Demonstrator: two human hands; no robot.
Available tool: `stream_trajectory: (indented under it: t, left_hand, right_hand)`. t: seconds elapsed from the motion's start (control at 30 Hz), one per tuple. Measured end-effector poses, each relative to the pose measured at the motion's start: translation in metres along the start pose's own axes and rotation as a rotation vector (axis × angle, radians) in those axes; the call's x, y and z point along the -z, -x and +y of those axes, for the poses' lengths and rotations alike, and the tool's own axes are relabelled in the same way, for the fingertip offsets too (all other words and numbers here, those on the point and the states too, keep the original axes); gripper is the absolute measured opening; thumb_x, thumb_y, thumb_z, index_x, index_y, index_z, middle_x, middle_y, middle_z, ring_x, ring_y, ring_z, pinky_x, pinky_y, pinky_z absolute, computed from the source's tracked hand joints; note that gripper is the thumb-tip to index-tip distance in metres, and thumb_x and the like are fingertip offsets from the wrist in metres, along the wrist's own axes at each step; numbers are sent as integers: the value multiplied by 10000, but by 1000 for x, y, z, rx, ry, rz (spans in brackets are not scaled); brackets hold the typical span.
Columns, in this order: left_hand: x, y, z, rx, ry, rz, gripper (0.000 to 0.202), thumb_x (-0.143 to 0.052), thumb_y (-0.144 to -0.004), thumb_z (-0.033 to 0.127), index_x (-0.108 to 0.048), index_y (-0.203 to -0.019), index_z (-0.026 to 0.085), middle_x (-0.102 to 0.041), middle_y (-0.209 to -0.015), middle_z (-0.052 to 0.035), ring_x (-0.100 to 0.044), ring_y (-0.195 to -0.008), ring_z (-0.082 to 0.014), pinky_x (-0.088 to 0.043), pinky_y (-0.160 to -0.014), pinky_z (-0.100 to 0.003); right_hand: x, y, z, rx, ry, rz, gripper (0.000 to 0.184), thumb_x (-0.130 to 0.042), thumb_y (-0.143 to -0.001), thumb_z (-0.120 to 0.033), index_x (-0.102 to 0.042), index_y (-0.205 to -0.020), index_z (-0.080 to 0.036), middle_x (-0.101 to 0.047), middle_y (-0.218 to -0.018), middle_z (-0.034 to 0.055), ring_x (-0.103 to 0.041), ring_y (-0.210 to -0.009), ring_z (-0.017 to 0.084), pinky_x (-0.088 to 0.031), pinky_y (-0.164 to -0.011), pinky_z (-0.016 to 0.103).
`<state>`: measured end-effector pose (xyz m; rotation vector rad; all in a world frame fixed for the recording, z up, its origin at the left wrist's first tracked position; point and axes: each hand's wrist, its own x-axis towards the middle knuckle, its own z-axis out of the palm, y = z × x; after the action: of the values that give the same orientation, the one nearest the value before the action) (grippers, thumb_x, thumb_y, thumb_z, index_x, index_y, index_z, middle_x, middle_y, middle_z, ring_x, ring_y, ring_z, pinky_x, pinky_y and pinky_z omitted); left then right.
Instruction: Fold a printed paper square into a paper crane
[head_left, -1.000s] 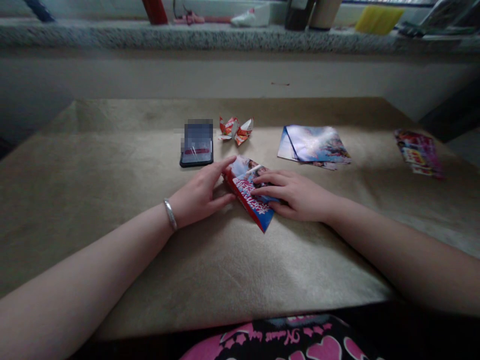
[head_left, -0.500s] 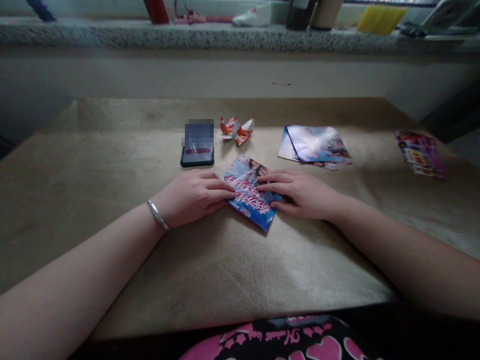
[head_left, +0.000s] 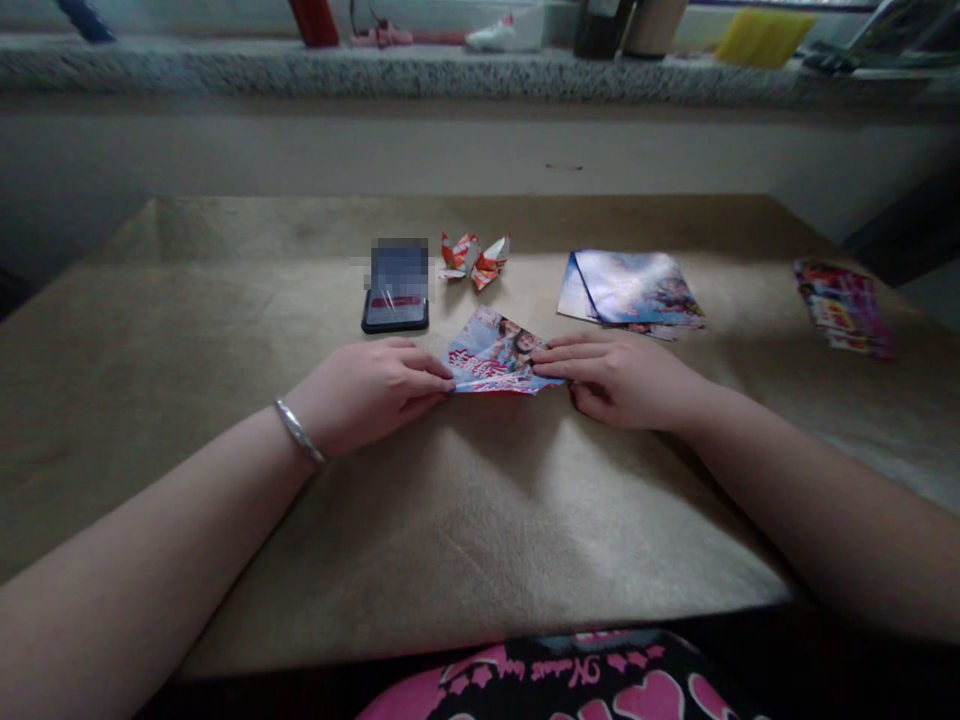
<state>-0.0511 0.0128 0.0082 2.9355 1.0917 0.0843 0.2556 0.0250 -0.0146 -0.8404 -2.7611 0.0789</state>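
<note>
A blue printed sheet of paper (head_left: pixel 487 350) with pink and white lettering lies in front of me. My left hand (head_left: pixel 375 392) pinches its left corner. My right hand (head_left: pixel 630 380) grips the right corner, thumb below and fingers on top. The near part of the sheet is bent out of sight along a line between both hands, so only the far part shows as a triangle. Just beyond it sits a folded orange and white paper piece (head_left: pixel 474 262) with pointed wings. A phone (head_left: pixel 396 312) lies to its left.
Several picture sheets (head_left: pixel 637 285) are stacked at the back right of the brown table (head_left: pixel 480 540). Pink and purple printed papers (head_left: pixel 844 310) lie near the right edge. Behind runs a speckled stone sill (head_left: pixel 435 75) with a red container (head_left: pixel 315 22) and a yellow block (head_left: pixel 765 38).
The sheet's near corner, visible before, is now bent out of sight. My hands have moved a little farther apart, to the sheet's left and right corners.
</note>
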Motion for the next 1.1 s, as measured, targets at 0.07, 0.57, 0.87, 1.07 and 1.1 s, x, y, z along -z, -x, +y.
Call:
stream_trajectory:
  t: [0.07,0.57,0.87,1.07,1.1]
  left_hand:
    - [-1,0,-3,10,56,-7,315,-416,-927,300,-719,-1001,253,-694,-1058,-25,-635,-917,-171,-493,-797,-283]
    - [-13,-19,9,361,1,61,332,-405,-902,414,-607,-923,152,-651,-816,-76,-594,-741,-193,-431,-636,-283]
    - [-7,-21,16,499,-52,13,329,-445,-906,470,-601,-1035,211,-684,-872,-53,-637,-737,-202,-392,-551,-253]
    - [-8,-14,12,439,-93,-1,306,-391,-931,366,-597,-1107,223,-695,-1016,-62,-657,-824,-202,-441,-618,-262]
    - [-9,-13,11,428,-100,-2,309,-380,-933,352,-593,-1116,224,-693,-1031,-60,-658,-831,-202,-446,-624,-265]
  right_hand:
    - [-2,0,0,-31,8,31,368,-494,-832,-178,-659,-1158,-219,-658,-1218,22,-602,-1112,191,-489,-955,363]
    - [-10,-20,-6,-422,-90,124,204,-476,-874,-287,-619,-783,-174,-622,-730,59,-549,-704,181,-394,-635,286]
    - [-9,-22,-3,-475,-33,129,252,-573,-821,-379,-672,-957,-191,-628,-769,54,-547,-727,193,-390,-662,303]
    - [-12,-14,6,-445,-74,126,241,-554,-799,-256,-678,-997,-199,-625,-769,48,-547,-713,182,-419,-672,299]
    - [-12,-14,6,-437,-70,125,249,-546,-793,-233,-678,-1002,-198,-626,-774,49,-547,-715,183,-420,-678,301]
